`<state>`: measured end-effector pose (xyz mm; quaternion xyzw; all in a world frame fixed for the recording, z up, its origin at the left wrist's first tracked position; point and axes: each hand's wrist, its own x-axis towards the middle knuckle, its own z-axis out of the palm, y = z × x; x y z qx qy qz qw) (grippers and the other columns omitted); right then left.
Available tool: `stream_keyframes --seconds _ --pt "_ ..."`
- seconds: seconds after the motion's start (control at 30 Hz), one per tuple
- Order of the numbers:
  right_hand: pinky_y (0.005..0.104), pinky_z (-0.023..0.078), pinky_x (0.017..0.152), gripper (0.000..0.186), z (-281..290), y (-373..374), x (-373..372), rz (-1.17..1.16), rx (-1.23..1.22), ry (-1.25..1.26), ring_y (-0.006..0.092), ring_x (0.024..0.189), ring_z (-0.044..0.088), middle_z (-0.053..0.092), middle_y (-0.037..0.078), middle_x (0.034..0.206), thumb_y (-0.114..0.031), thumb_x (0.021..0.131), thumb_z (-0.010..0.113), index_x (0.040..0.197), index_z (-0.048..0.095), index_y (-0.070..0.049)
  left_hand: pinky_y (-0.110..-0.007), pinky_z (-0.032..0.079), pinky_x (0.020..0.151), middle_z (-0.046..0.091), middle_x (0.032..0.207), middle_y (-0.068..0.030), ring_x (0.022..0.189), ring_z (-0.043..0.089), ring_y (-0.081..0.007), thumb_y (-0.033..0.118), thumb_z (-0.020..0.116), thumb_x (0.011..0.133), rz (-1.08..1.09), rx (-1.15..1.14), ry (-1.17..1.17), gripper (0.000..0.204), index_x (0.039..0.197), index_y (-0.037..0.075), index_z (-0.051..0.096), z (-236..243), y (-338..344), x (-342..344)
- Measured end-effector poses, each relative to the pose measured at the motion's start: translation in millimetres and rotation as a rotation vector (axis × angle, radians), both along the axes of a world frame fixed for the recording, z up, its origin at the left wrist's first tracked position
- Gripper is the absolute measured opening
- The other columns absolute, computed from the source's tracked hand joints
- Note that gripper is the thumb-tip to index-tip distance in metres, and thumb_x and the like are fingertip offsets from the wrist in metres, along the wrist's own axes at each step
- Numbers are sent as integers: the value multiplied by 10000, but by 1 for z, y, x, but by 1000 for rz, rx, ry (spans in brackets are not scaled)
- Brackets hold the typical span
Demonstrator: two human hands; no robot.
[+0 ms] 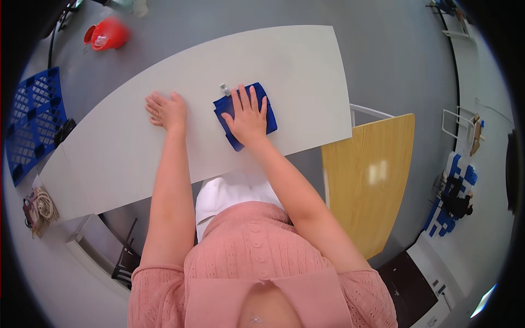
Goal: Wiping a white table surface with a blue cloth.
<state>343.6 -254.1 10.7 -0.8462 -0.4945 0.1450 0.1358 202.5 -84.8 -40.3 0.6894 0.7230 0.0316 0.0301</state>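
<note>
On the white table point(295, 71) lies a folded piece of dark blue material point(224, 106), cloth-like, with some loose edges. My right hand point(249, 120) rests flat on top of it, fingers spread, covering its middle. A small whitish clip-like piece point(225, 89) sticks out at its upper left edge; its exact kind is too small to tell. My left hand point(168, 112) lies on the bare tabletop to the left of the blue material, palm down, fingers stretched out, a ring on one finger. It holds nothing.
A wood-coloured table point(369, 180) adjoins on the right. At the left end of the white table sits a coil of rope or cable point(45, 203). A blue plastic pallet point(35, 115) stands at the far left, and a red container point(112, 34) is on the floor beyond the table.
</note>
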Motion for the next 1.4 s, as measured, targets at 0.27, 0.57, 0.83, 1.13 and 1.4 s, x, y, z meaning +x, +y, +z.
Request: stream_keyframes --seconds 0.27,0.57,0.83,1.13,1.4 --pt "540 179 1155 635 -21 -131 79 -302 -169 -208 298 1458 229 253 52 1589 -337 942 501 1515 305 -146 -528 222 1088 324 1553 -106 1434 277 -281 472 426 941 52 197 88 612 1446 130 373 -11 -8 3" --pt "535 306 1078 564 -45 -78 207 -681 -40 -500 321 1375 378 409 113 1492 -354 955 474 1456 391 -110 -510 232 1084 337 1547 -111 1427 299 -269 446 433 939 54 178 103 613 1451 115 374 -6 -8 -2" --pt "512 527 731 440 -33 -49 293 -868 -186 -201 409 889 667 700 183 1009 -425 954 425 1148 631 -88 -502 234 1084 336 1547 -112 1431 290 -267 449 418 941 35 184 100 615 1452 111 375 -5 -6 -7" --pt "436 418 1025 552 -45 -66 259 -541 222 -520 367 1276 467 423 166 1461 -323 963 484 1425 388 -34 -521 234 1085 349 1534 -128 1419 308 -290 431 422 933 41 171 87 608 1442 101 380 -6 -8 1" --pt "531 279 1114 600 -34 -96 121 -326 47 -368 331 1399 346 356 163 1519 -292 934 531 1447 384 -19 -522 251 1068 374 1522 -100 1409 323 -264 452 441 926 48 230 129 598 1425 123 402 -11 -8 2"
